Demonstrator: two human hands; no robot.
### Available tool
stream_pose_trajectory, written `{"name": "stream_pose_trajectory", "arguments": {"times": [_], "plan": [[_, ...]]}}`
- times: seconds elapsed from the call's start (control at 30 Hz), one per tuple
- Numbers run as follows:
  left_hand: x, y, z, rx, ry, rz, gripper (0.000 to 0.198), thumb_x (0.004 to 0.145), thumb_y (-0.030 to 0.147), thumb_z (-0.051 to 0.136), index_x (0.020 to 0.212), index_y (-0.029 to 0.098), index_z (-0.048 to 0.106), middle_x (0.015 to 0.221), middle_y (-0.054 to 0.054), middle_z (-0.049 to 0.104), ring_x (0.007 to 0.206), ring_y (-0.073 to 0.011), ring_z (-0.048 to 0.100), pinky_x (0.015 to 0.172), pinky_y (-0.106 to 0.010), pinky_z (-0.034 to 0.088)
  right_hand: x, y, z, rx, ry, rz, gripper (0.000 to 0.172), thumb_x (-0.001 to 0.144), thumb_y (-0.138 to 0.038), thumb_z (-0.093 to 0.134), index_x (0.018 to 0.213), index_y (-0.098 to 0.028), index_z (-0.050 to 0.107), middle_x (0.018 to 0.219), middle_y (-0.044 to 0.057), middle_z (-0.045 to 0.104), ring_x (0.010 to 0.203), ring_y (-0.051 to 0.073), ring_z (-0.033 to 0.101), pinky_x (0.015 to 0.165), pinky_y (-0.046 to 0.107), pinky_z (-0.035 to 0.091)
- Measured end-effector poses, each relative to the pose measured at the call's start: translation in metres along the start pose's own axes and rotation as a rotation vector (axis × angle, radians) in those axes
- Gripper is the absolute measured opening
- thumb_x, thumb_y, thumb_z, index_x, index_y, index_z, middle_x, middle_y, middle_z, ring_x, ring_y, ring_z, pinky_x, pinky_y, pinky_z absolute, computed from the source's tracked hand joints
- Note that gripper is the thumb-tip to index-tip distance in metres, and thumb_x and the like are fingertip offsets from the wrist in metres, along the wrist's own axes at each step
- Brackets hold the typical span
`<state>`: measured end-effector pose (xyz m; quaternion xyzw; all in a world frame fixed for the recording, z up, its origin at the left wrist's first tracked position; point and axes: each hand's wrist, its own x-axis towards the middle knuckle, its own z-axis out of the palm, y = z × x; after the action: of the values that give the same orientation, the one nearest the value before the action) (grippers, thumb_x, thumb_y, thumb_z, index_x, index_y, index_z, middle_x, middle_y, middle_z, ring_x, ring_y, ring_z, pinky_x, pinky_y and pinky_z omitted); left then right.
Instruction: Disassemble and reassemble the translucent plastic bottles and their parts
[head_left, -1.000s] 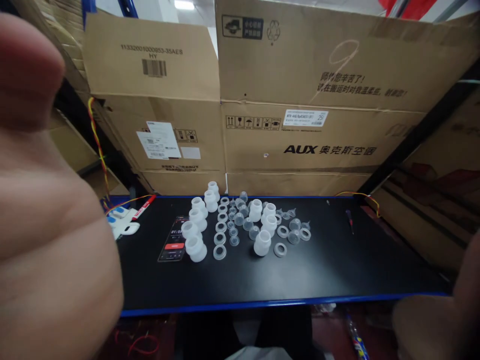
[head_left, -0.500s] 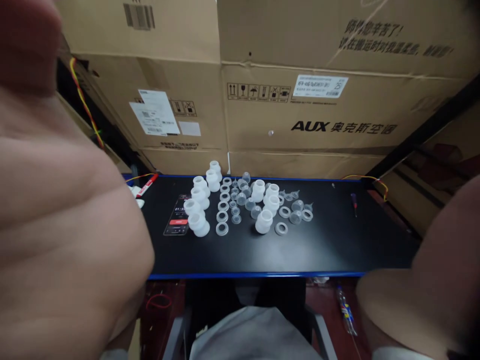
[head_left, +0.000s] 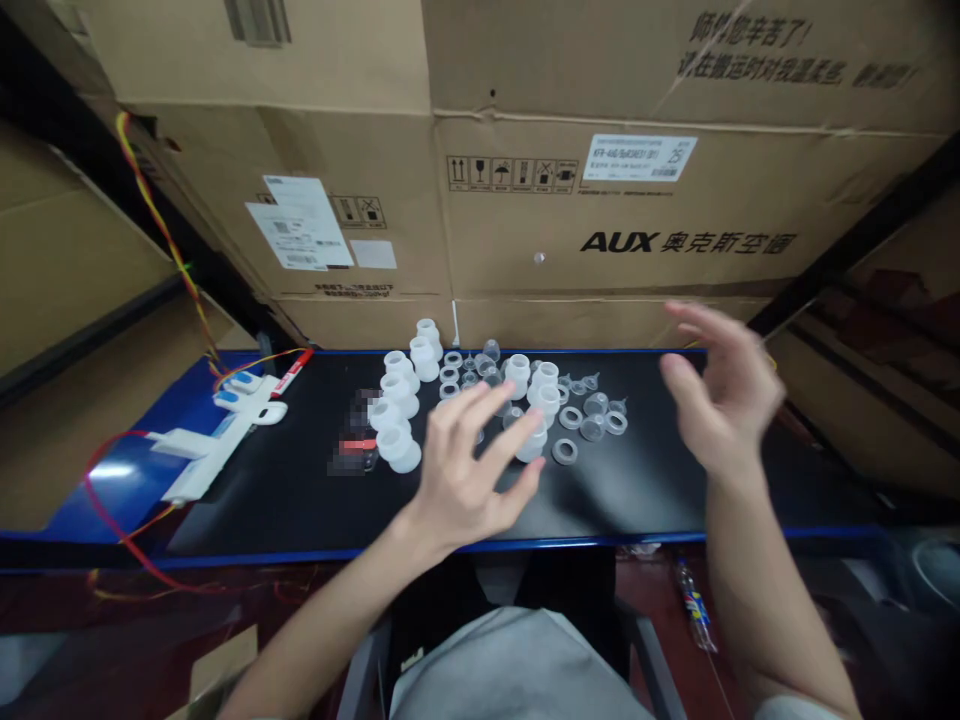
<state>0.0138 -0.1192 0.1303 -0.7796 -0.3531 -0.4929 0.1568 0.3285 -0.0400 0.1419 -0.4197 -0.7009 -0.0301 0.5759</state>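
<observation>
My left hand is over the middle of the black table mat, fingers spread and holding nothing. Its fingers reach across the small parts and hide some of them. White translucent bottles stand in two groups, one left of this hand and another just beyond its fingertips. Grey rings and clear domed pieces lie right of the second group. My right hand, slightly blurred, is raised over the right part of the mat, with thumb and fingers apart and nothing between them.
A large cardboard box stands behind the table. At the left are a white power strip, a red marker and cables. A phone lies beside the left bottles. A plastic bottle is on the floor.
Both hands have come away from close to the camera, down and forward over the table. The left one now covers part of the small pieces, and the power strip has come into view.
</observation>
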Motion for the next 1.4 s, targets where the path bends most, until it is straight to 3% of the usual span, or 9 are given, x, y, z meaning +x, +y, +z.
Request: {"name": "stream_pose_trajectory", "arguments": {"times": [0.17, 0.37, 0.57, 0.7, 0.8, 0.9, 1.07, 1.2, 1.4], "plan": [[-0.079, 0.007, 0.088, 0.090, -0.379, 0.013, 0.059, 0.099, 0.032, 0.071, 0.155, 0.019, 0.060, 0.162, -0.018, 0.059, 0.147, -0.0392, 0.057, 0.121, -0.056, 0.047, -0.055, 0.100, 0.013, -0.176, -0.182, 0.301, 0.031, 0.100, -0.043, 0.064, 0.114, -0.020, 0.081, 0.117, 0.015, 0.081, 0.112, 0.033, 0.075, 0.106, 0.053, 0.057], [-0.096, -0.016, 0.100, 0.175, -0.481, 0.037, 0.071, 0.102, 0.028, 0.067, 0.169, 0.023, 0.046, 0.172, -0.013, 0.048, 0.156, -0.0403, 0.049, 0.131, -0.058, 0.033, -0.104, 0.165, 0.016, -0.110, -0.466, 0.459, 0.035, 0.094, -0.049, 0.071, 0.112, -0.022, 0.084, 0.119, 0.013, 0.083, 0.112, 0.033, 0.077, 0.107, 0.051, 0.057], [-0.095, -0.024, 0.108, 0.138, -0.408, 0.117, 0.070, 0.102, 0.032, 0.068, 0.168, 0.022, 0.047, 0.164, -0.014, 0.059, 0.155, -0.0379, 0.051, 0.136, -0.054, 0.027, -0.109, 0.165, 0.017, -0.008, -0.246, 0.605, 0.046, 0.094, -0.061, 0.070, 0.106, -0.020, 0.085, 0.111, 0.014, 0.085, 0.102, 0.032, 0.079, 0.099, 0.048, 0.061], [-0.086, -0.010, 0.132, -0.109, -0.464, 0.370, 0.053, 0.101, 0.025, 0.062, 0.154, 0.016, 0.062, 0.154, -0.015, 0.067, 0.149, -0.0330, 0.056, 0.130, -0.048, 0.039, -0.110, 0.148, 0.013, 0.009, -0.091, 0.613, 0.053, 0.098, -0.065, 0.067, 0.118, -0.019, 0.081, 0.107, 0.013, 0.084, 0.097, 0.030, 0.078, 0.098, 0.048, 0.062], [-0.074, 0.000, 0.151, -0.205, -0.578, 0.464, 0.031, 0.102, 0.023, 0.060, 0.129, 0.013, 0.073, 0.128, -0.018, 0.077, 0.124, -0.0317, 0.069, 0.110, -0.047, 0.053, -0.114, 0.131, 0.005, -0.033, -0.072, 0.543, 0.053, 0.102, -0.062, 0.063, 0.131, -0.020, 0.077, 0.104, 0.011, 0.082, 0.092, 0.027, 0.076, 0.094, 0.045, 0.062], [-0.069, 0.005, 0.164, -0.177, -0.639, 0.420, 0.025, 0.104, 0.027, 0.059, 0.114, 0.012, 0.074, 0.113, -0.018, 0.076, 0.105, -0.0310, 0.071, 0.092, -0.045, 0.057, -0.123, 0.119, -0.002, -0.120, -0.138, 0.448, 0.044, 0.106, -0.057, 0.059, 0.121, -0.023, 0.082, 0.107, 0.012, 0.079, 0.092, 0.027, 0.073, 0.090, 0.044, 0.061], [-0.079, 0.001, 0.170, -0.233, -0.561, 0.276, 0.033, 0.101, 0.030, 0.063, 0.128, 0.012, 0.073, 0.132, -0.020, 0.074, 0.133, -0.0367, 0.064, 0.112, -0.052, 0.051, -0.138, 0.116, -0.003, -0.214, -0.242, 0.412, 0.043, 0.107, -0.054, 0.058, 0.133, -0.024, 0.076, 0.114, 0.012, 0.076, 0.101, 0.030, 0.073, 0.095, 0.046, 0.059], [-0.084, 0.000, 0.171, -0.273, -0.579, 0.132, 0.052, 0.101, 0.032, 0.064, 0.149, 0.014, 0.062, 0.155, -0.022, 0.062, 0.141, -0.0375, 0.061, 0.111, -0.053, 0.055, -0.140, 0.122, 0.000, -0.227, -0.319, 0.376, 0.068, 0.095, -0.057, 0.076, 0.153, -0.024, 0.062, 0.122, 0.013, 0.072, 0.106, 0.031, 0.072, 0.099, 0.049, 0.060], [-0.080, 0.003, 0.166, -0.351, -0.507, 0.067, 0.062, 0.101, 0.031, 0.064, 0.160, 0.015, 0.051, 0.164, -0.022, 0.054, 0.150, -0.0373, 0.054, 0.121, -0.056, 0.051, -0.142, 0.094, 0.004, -0.078, -0.113, 0.490, 0.060, 0.092, -0.053, 0.081, 0.145, -0.026, 0.070, 0.118, 0.012, 0.075, 0.105, 0.031, 0.074, 0.097, 0.050, 0.063]]}}
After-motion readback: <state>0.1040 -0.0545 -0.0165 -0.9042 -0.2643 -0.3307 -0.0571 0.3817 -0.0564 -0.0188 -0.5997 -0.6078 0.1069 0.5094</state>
